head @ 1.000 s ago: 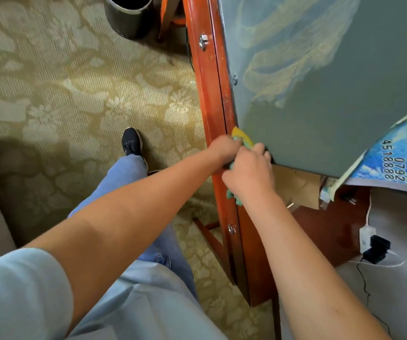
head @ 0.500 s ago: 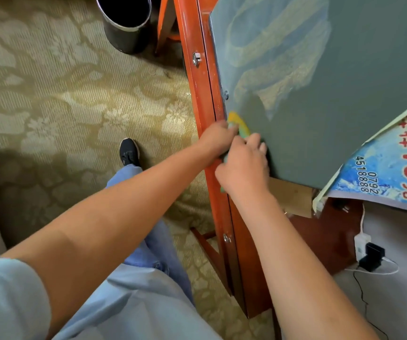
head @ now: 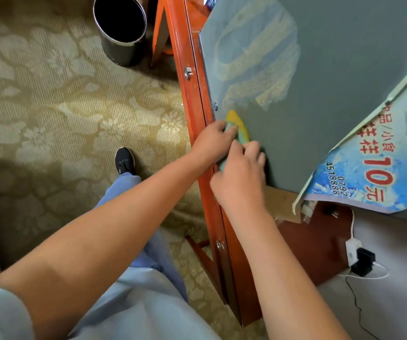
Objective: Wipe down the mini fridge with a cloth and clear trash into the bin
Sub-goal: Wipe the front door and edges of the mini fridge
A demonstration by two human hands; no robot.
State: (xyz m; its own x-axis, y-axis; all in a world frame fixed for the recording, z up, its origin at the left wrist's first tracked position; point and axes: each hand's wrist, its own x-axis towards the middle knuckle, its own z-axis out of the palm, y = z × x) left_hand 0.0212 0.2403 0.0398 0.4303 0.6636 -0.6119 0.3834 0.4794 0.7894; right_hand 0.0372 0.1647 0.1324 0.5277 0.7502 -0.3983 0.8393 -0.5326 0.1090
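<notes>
- Against the grey mini fridge (head: 332,69), my left hand (head: 212,141) and right hand (head: 240,177) both grip the yellow-green cloth (head: 239,126), mostly hidden.
- Black bin (head: 121,33) on the carpet: contents unreadable.

The cloth (head: 240,127) is yellow and green. The fridge (head: 332,77) is dull grey-green. The wood frame (head: 197,114) is shiny red-brown. The bin (head: 121,33), at 11 o'clock, is black. The carpet (head: 50,101) is tan with pale flowers. The poster (head: 374,168), at 3 o'clock, is blue with red writing. The shoe (head: 124,160) is black.
</notes>
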